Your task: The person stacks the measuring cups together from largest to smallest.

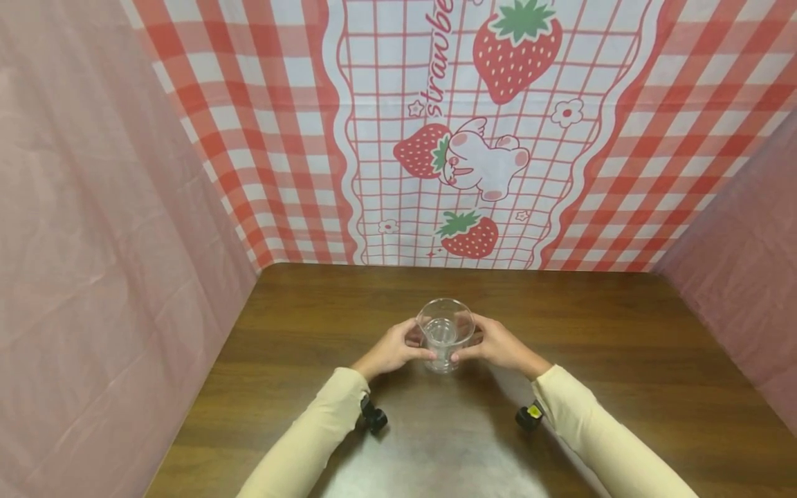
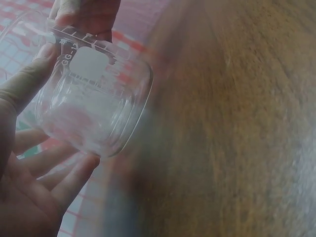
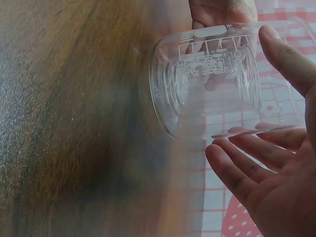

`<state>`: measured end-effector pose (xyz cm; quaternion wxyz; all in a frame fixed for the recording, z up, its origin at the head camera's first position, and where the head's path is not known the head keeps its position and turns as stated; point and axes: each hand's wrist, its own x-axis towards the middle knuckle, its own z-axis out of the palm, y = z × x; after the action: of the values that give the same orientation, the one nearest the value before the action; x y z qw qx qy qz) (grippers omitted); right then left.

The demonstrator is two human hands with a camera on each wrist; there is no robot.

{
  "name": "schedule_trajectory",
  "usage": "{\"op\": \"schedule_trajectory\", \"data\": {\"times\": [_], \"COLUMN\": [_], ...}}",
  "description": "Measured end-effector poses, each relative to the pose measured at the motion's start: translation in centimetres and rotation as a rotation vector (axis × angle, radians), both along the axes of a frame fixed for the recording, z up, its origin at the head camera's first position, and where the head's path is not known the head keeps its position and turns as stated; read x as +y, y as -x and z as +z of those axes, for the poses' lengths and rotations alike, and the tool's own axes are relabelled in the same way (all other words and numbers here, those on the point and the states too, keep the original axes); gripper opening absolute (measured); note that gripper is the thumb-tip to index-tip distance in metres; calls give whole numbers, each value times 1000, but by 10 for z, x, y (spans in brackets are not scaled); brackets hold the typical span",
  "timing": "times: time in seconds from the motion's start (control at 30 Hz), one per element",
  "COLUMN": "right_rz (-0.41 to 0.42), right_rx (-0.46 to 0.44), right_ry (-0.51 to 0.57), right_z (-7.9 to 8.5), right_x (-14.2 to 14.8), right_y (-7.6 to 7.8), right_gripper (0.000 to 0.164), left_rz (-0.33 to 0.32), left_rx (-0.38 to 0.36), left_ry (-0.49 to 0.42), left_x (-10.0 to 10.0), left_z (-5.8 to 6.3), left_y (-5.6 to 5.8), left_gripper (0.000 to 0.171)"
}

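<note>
A clear glass beaker (image 1: 445, 358) is held upright over the middle of the table, its wide mouth facing up. My left hand (image 1: 392, 348) grips its left side, thumb in front and fingers around the far side. From the right, my right hand (image 1: 500, 344) holds it the same way. White graduation marks and a white label patch show on the glass. Smaller round glass outlines (image 3: 212, 79) with their own marks appear inside, like nested beakers; their number is hard to tell. Whether the base touches the table cannot be made out.
The brown wooden table (image 1: 280, 415) carries a bright reflection at the front. A red-and-white checked strawberry cloth (image 1: 292, 138) hangs behind it. Pink fabric (image 1: 124, 242) borders both sides. A small black camera (image 1: 373, 417) sits on each wrist.
</note>
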<state>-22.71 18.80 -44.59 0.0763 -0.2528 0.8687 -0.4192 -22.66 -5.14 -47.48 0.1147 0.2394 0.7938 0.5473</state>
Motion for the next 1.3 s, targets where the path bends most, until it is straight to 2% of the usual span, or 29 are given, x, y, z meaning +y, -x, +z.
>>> {"op": "schedule_trajectory", "data": {"times": [0.07,0.23,0.63,0.83,1.3], "right_rz": [5,8,-11,-18,-22], "right_rx": [-14,-44,-33,-23,-36], "right_ry": [13,46,34,38,42], "right_z": [0,-2,-6,-6,-9], "right_x": [0,1,-1,-2,0], "right_y": [1,3,2,2,1], "right_gripper": [83,82,84,83,81], "left_rz": [7,20,29,24,37], "left_rx": [-9,-26,-33,-42,-38], "left_ry": [-8,-33,-32,-28,9], "left_x": [1,1,0,0,-2], "left_z": [-8,-12,-13,-18,-17], "left_y": [4,6,4,7,4], "left_gripper": [75,74,76,78,73]}}
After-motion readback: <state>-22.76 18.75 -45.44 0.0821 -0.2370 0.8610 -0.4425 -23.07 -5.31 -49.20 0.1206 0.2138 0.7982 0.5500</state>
